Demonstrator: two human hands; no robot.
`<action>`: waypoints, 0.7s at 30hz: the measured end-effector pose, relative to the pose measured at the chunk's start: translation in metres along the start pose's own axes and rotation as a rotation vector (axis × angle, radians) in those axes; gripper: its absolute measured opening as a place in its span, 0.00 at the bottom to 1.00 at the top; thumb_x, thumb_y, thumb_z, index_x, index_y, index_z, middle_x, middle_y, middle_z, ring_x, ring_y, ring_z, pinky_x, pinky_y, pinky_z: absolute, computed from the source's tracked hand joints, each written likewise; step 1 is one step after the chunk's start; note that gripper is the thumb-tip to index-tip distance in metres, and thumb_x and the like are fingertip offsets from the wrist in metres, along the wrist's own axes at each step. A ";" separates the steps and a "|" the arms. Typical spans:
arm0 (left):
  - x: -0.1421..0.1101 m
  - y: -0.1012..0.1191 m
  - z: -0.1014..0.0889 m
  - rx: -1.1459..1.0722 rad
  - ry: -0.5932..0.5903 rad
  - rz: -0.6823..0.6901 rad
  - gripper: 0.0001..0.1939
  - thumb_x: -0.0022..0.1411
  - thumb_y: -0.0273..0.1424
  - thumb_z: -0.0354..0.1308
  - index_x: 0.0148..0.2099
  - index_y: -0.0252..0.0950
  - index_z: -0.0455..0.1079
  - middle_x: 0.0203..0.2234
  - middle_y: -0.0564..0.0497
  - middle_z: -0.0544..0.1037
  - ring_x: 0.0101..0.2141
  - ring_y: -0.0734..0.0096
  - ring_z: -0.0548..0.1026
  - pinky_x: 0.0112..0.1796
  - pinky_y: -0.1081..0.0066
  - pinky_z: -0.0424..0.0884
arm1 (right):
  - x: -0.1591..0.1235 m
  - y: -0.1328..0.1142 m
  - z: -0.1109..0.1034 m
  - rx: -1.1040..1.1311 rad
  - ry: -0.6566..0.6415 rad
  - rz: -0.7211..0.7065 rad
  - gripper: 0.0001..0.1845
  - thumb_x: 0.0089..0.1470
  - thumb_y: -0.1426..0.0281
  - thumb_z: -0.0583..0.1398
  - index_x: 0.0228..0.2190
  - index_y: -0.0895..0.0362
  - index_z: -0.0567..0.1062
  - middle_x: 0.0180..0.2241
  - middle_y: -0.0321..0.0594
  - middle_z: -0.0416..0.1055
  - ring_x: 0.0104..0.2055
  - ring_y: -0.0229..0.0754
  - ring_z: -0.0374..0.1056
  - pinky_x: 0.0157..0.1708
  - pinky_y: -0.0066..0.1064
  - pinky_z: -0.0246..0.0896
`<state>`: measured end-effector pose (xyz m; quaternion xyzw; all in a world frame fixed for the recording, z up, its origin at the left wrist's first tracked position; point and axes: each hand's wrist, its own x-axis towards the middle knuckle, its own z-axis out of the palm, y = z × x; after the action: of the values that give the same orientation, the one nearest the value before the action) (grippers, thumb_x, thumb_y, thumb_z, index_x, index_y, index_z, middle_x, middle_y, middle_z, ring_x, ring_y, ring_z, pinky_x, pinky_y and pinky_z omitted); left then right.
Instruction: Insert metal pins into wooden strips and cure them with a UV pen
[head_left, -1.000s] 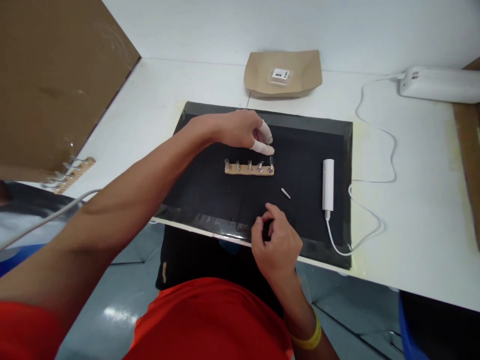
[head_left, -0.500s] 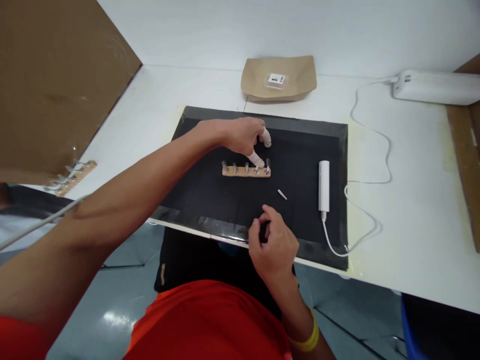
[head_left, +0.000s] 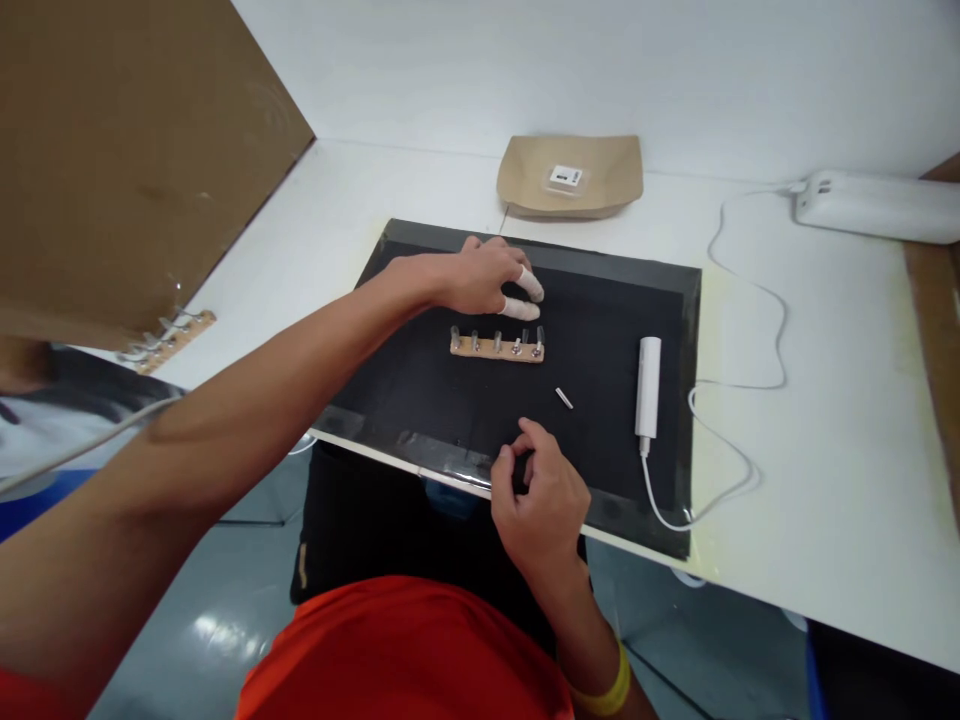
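My left hand point(head_left: 491, 280) hovers just behind a small wooden strip point(head_left: 499, 348), with white finger covers on the thumb and index finger. Those two fingertips are slightly apart, and I see nothing between them. Along the strip stand several small metal clips with clear, tube-like pieces upright on them. My right hand point(head_left: 541, 495) rests at the mat's front edge, fingers curled in and thumb near the index finger; no object shows in it. Beyond its fingertips a small, thin white piece point(head_left: 564, 398) lies on the black mat point(head_left: 480, 400).
A white stick-shaped device point(head_left: 649, 388) with a cable lies on the mat's right. Behind stands a cardboard tray point(head_left: 517, 190) holding a small clear box point(head_left: 565, 178). A white power strip point(head_left: 862, 205) is at far right. Another clip strip point(head_left: 176, 343) and a brown partition point(head_left: 150, 170) are left.
My left hand has moved back off the strip, and its thumb and index finger have come closer together. One clear piece the thumb had covered now shows. My right hand keeps its curled pose.
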<state>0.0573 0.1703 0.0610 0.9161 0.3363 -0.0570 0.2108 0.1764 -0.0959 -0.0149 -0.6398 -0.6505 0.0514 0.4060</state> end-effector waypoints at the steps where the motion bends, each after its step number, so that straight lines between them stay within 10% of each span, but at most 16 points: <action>1: 0.000 0.001 0.002 0.012 0.001 0.000 0.25 0.64 0.55 0.58 0.54 0.50 0.82 0.60 0.47 0.75 0.63 0.44 0.66 0.63 0.45 0.52 | 0.000 0.000 0.000 0.001 -0.001 -0.004 0.15 0.65 0.73 0.57 0.52 0.59 0.71 0.31 0.36 0.78 0.25 0.37 0.69 0.32 0.30 0.67; 10: 0.004 0.006 0.011 0.020 0.051 0.006 0.27 0.55 0.61 0.65 0.46 0.48 0.85 0.58 0.46 0.75 0.64 0.41 0.59 0.62 0.48 0.50 | 0.000 -0.001 -0.001 0.015 -0.004 0.009 0.15 0.64 0.73 0.57 0.52 0.59 0.72 0.30 0.35 0.78 0.25 0.36 0.69 0.30 0.31 0.66; 21: 0.008 -0.004 0.001 -0.016 0.134 -0.014 0.20 0.67 0.46 0.57 0.52 0.45 0.82 0.60 0.46 0.75 0.64 0.38 0.60 0.64 0.40 0.44 | 0.000 -0.001 0.000 -0.005 -0.006 0.011 0.14 0.65 0.73 0.57 0.52 0.59 0.71 0.31 0.36 0.78 0.23 0.36 0.66 0.29 0.30 0.65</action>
<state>0.0608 0.1772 0.0565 0.9138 0.3565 0.0058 0.1947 0.1752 -0.0961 -0.0141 -0.6442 -0.6484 0.0537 0.4021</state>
